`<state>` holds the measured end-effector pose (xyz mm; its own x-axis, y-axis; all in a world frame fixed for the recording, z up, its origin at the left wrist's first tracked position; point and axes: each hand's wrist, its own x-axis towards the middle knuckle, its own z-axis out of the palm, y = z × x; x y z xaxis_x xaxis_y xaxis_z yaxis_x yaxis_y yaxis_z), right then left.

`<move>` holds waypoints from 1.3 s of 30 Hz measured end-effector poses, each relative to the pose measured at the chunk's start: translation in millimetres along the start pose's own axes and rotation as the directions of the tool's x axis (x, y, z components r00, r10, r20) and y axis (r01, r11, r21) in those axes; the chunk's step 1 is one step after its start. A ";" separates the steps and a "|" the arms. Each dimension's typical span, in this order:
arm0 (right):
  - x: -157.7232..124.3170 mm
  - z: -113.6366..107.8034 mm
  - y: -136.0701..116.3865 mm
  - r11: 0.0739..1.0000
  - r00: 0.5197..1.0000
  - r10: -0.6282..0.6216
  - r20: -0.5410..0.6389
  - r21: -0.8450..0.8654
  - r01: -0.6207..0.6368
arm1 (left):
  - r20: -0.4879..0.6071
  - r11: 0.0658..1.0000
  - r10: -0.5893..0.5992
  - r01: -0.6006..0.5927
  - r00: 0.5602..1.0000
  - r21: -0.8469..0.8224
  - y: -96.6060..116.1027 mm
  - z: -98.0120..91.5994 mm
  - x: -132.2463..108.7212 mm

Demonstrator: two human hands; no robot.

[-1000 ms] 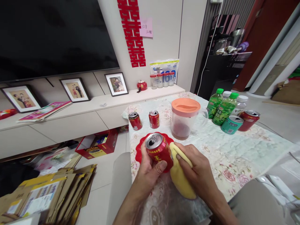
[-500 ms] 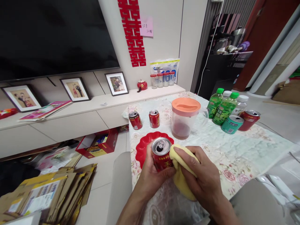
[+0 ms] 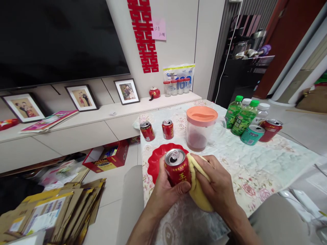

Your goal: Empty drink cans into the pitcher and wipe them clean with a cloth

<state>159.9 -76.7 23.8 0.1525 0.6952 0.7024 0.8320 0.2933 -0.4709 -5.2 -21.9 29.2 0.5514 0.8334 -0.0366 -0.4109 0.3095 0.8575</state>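
Observation:
My left hand (image 3: 163, 190) is wrapped round an opened red drink can (image 3: 177, 167), held upright above the table's near edge. My right hand (image 3: 216, 185) presses a yellow cloth (image 3: 198, 195) against the can's right side, fingers closed over the cloth. Just behind the can lies a red plate (image 3: 154, 163) on the flowered tablecloth (image 3: 255, 163).
Two more red cans (image 3: 167, 129) stand at the table's far left. A clear jug with an orange lid (image 3: 201, 127) is behind the plate. Green bottles (image 3: 240, 119) and lying cans (image 3: 255, 134) sit far right. Flattened cardboard (image 3: 51, 211) is piled on the floor at left.
The can has been turned in my left hand and shifted slightly right and back toward me, while the cloth in my right hand has slid over the can's side.

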 end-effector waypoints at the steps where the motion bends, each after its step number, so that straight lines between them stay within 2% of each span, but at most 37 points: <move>1: 0.0 -0.8 -1.9 1.000 1.000 -0.013 -0.023 0.016 0.013 | -0.012 1.000 0.008 -0.008 1.000 0.002 -0.4 0.8 0.6; 4: 0.6 -4.8 -9.4 0.995 0.997 -0.046 -0.059 0.080 0.051 | -0.049 0.999 0.041 -0.040 0.998 0.021 -0.6 3.9 2.2; 9: 2.4 -10.7 -17.6 0.984 0.992 -0.122 -0.023 0.128 0.124 | -0.094 0.995 0.034 -0.026 0.995 0.094 2.3 6.2 0.7; 12: 3.0 -11.4 -15.2 0.986 0.991 -0.130 -0.028 0.101 0.133 | -0.064 0.994 0.044 -0.037 0.997 0.107 3.8 4.7 -1.2; 16: 2.9 -9.2 -8.7 0.992 0.994 -0.109 -0.005 0.058 0.109 | -0.024 0.996 0.083 -0.082 0.996 0.035 4.6 2.6 0.1; 20: 2.2 -3.8 -2.9 0.996 0.992 -0.090 0.085 0.019 0.089 | -0.103 0.991 0.133 -0.133 0.986 0.002 6.8 -0.4 4.2; 24: 0.0 3.0 3.8 0.999 0.971 0.018 0.239 -0.038 -0.010 | -0.162 0.981 0.191 -0.191 0.968 0.010 9.4 -5.1 6.6; 27: -2.4 7.0 7.6 0.994 0.958 0.087 0.275 -0.091 -0.064 | -0.164 0.985 0.173 -0.174 0.971 0.007 8.7 -6.4 6.5; 30: -4.0 7.5 7.5 0.995 0.976 0.081 0.202 -0.067 -0.069 | -0.156 0.993 0.119 -0.121 0.981 -0.003 5.4 -4.9 5.3; 35: -1.4 -2.3 -3.2 0.988 0.999 0.027 0.039 0.153 -0.033 | -0.067 0.999 0.048 -0.047 0.997 0.019 -2.5 -3.1 4.8; 39: 1.4 -13.1 -14.4 0.984 0.999 -0.027 -0.033 0.173 0.032 | 0.002 1.000 0.030 -0.030 1.000 0.007 -6.9 -0.7 4.5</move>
<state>155.1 -88.5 38.6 0.1478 0.6652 0.7319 0.7316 0.4244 -0.5335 -0.4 -20.0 22.8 0.5400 0.8416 -0.0101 -0.4224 0.2814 0.8616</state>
